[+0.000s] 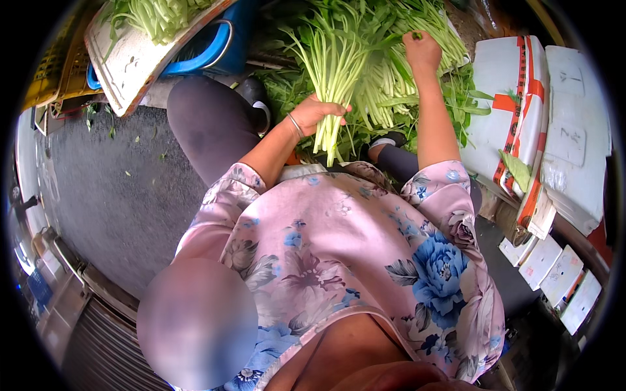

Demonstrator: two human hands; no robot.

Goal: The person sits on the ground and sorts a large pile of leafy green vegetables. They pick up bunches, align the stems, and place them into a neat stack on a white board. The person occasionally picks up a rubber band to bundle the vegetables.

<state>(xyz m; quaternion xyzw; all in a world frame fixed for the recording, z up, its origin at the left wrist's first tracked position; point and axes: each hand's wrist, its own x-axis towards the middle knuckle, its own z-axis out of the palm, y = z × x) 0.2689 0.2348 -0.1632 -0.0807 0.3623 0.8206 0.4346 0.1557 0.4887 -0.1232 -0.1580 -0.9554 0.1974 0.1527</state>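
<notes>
My left hand [320,113], with a bangle at its wrist, grips a bunch of water spinach [337,73] low on the stems. The pale cut ends point down towards my lap, and the leaves fan out away from me. My right hand [423,51] is up and to the right, curled into a fist. A bit of green leaf shows inside its curled fingers; how much it holds is hidden. Beneath and beyond both hands lies a heap of water spinach [391,90], its stems and loose leaves spread between my feet.
At the upper left, a white foam lid [142,63] with more greens [164,22] rests over a blue bucket [227,44]. A yellow crate [58,68] stands beside it. White foam boxes [508,97], one taped in red, stand at right. Scattered leaves lie on the dark pavement [112,181].
</notes>
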